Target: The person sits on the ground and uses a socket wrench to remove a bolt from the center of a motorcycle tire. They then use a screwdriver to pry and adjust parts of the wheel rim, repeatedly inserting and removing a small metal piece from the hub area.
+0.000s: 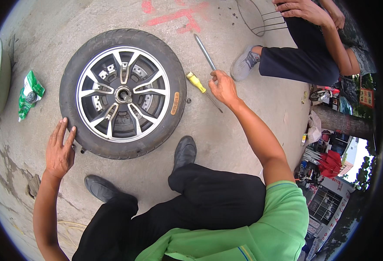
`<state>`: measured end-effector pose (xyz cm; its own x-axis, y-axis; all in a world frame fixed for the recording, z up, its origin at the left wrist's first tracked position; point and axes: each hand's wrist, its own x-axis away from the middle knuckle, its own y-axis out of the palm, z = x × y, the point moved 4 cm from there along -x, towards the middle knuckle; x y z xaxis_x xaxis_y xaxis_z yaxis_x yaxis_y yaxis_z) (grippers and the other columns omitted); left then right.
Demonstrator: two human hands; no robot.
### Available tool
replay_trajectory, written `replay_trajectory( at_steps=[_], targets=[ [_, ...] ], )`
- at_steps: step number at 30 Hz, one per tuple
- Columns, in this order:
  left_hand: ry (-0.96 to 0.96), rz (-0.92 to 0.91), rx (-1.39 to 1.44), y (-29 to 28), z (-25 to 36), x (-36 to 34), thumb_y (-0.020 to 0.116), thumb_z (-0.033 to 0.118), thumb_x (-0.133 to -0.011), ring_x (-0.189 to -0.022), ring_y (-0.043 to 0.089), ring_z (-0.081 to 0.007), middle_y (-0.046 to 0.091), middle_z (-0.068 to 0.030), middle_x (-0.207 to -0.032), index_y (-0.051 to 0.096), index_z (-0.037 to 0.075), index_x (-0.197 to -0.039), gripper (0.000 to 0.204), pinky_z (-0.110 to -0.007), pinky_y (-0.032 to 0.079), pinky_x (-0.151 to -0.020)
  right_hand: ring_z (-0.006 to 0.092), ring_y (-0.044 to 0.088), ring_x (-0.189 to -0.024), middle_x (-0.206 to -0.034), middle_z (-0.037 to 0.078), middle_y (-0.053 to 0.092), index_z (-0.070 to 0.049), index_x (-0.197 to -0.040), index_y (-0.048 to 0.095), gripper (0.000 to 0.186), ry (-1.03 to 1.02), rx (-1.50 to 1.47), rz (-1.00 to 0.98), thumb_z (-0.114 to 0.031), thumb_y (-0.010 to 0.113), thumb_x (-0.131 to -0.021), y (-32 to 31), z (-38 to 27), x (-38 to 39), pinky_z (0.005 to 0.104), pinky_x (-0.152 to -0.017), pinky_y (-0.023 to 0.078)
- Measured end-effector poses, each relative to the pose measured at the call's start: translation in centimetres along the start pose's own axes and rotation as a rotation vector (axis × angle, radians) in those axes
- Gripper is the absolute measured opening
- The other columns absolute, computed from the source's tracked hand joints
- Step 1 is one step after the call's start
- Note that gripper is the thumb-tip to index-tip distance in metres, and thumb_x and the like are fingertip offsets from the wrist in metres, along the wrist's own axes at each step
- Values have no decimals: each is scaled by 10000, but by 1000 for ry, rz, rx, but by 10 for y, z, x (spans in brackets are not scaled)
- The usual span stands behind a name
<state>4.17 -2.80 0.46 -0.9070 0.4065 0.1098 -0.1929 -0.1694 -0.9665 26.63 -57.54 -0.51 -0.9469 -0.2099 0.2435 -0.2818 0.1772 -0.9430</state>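
Left hand (60, 150) spread on tyre (123, 93) edge, right hand (223, 87) pinching metal bar (205, 52) — grip partly hidden.

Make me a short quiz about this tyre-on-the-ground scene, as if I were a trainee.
1. True or false: the left hand rests flat against the edge of the tyre.
2. Which tool lies nearest the right hand? A. a hammer B. a yellow-handled screwdriver C. a saw
3. Fill in: the long metal bar lies on the concrete ground, with the right hand's fingers at its near ____.

Key
1. True: the palm is down at the tyre's lower left side.
2. B: it lies just left of the hand, between hand and tyre.
3. End. Whether the fingers grip it cannot be told.
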Motion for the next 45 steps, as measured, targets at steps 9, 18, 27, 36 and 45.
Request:
replay_trajectory(
  at_steps=[9,18,27,36,45],
  targets=[
    [-26,2,28,-7,3,0,581,-65,-759,-1475,376,-423,348,-211,-1621,459,136,-1512,789,-504,389,-1165,420,667,-1050,-1054,229,677,2,-1121,646,316,244,258,-195,-150,653,-844,34,84,-7,493,-900,544],
    [-35,-39,35,-17,8,-2,621,-35,-757,-1465,380,-428,346,-227,-1615,467,102,-1490,761,-491,377,-1178,87,519,-565,-786,44,620,13,-1131,632,309,249,-1406,-320,-258,597,-989,-70,-73,-64,245,-519,436],
    [-69,-47,59,-28,16,-4,657,-21,-737,-1446,406,-407,345,-212,-1615,436,125,-1518,824,-484,393,-1166,95,532,-598,-814,32,624,34,-1213,590,385,150,-1506,-302,-294,579,-1012,-74,-156,-85,246,-541,445],
    [-62,-64,61,-32,17,-3,653,-28,-735,-1455,399,-395,337,-215,-1613,437,110,-1513,819,-475,425,-1147,146,669,-795,-945,123,697,46,-1172,515,332,-276,-1038,32,-216,647,-1018,-89,-200,-64,291,-688,564],
    [-70,-56,58,-27,19,-3,661,-9,-731,-1465,387,-389,329,-209,-1619,432,106,-1522,831,-464,425,-1149,214,721,-887,-967,156,700,17,-1194,457,332,-435,-860,-56,-144,664,-991,-50,-249,-26,353,-792,579]
  ],
)
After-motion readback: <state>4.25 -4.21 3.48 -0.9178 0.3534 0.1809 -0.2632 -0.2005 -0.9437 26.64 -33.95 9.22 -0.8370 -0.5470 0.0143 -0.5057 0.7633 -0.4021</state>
